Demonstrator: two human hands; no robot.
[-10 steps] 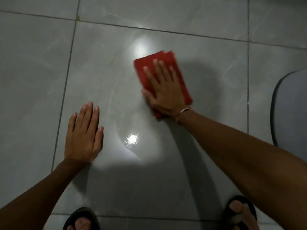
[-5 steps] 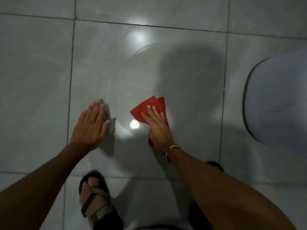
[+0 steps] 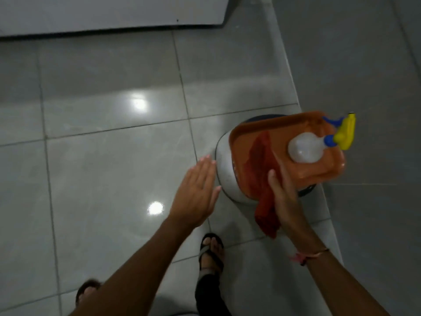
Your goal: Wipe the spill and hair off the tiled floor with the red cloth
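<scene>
Orange tray [image 3: 257, 131] holds spray bottle [image 3: 306, 150].

A red cloth [image 3: 262, 179] is held by the right hand [image 3: 284, 197], draped over the rim of an orange tray [image 3: 255, 131] on a white stool [image 3: 224, 169]. A spray bottle [image 3: 307, 150] lies in the tray. The left hand [image 3: 196, 195] is spread flat above the tiled floor [image 3: 102, 167].

Left hand [image 3: 196, 192] flat, fingers [image 3: 206, 164] extended (spread slightly); right hand [image 3: 286, 197] gripping.

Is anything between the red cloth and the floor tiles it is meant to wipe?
Yes. The red cloth lies draped over the orange tray on the white stool, under the right hand, off the tiled floor.
</scene>
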